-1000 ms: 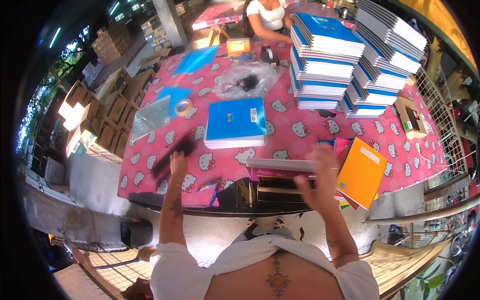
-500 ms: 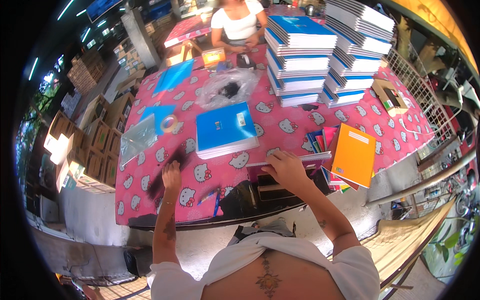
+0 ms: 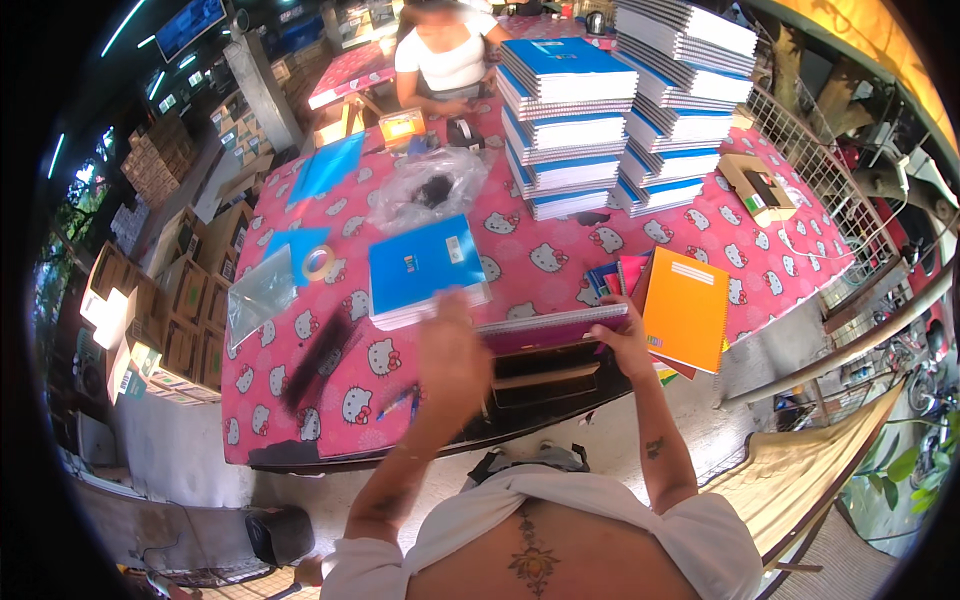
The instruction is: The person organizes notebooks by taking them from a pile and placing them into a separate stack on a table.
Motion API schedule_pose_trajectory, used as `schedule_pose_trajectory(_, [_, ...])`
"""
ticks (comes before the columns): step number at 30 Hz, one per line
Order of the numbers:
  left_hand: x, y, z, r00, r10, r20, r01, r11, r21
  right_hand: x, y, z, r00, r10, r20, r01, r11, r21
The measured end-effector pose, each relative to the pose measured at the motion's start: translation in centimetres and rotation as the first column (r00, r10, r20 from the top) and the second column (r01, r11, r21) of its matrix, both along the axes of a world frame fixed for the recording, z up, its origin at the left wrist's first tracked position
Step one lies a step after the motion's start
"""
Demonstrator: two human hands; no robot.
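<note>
1. The right hand [image 3: 622, 338] grips the right end of a purple notebook [image 3: 552, 329], with its fingers closed around the edge.
2. The left hand [image 3: 452, 352] is raised at the left end of the same notebook; it is blurred, so I cannot tell whether its fingers are closed on it.
3. The purple notebook is held level at the near edge of the surface [image 3: 750, 240], just above a dark tray [image 3: 545, 372].
4. An orange notebook [image 3: 686, 308] leans just right of the right hand.
5. A blue notebook [image 3: 425, 268] lies flat just beyond the left hand.
6. Tall stacks of blue and white notebooks [image 3: 620, 110] stand at the far side.
7. A tape roll [image 3: 319, 263] lies to the left, and a clear plastic bag [image 3: 430, 187] lies farther off.
8. Another person [image 3: 447, 55] sits at the far end.
</note>
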State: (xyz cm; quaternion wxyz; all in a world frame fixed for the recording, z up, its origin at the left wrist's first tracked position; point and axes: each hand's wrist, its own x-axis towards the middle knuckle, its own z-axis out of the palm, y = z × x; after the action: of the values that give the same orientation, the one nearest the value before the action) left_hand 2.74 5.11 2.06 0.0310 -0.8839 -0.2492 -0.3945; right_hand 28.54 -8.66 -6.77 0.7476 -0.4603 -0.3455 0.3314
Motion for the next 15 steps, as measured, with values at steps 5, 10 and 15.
schedule_pose_trajectory(5, [3.3, -3.2, -1.9, 0.951, -0.133, -0.28, 0.093, 0.984, -0.152, -0.3, 0.5, -1.1, 0.991, -0.01, 0.136, 0.031, 0.988, -0.153])
schedule_pose_trajectory(10, [-0.9, -1.4, -9.3, 0.784, 0.316, 0.534, 0.326, 0.523, -0.788, -1.0, 1.1, -3.1, 0.998, -0.008, 0.067, 0.015, 0.994, -0.105])
schedule_pose_trajectory(15, [-2.4, 0.4, -10.9, 0.676, 0.353, 0.647, 0.479, 0.456, -0.75, -1.0, 1.3, -3.5, 0.985, 0.016, 0.173, 0.001, 0.995, -0.098])
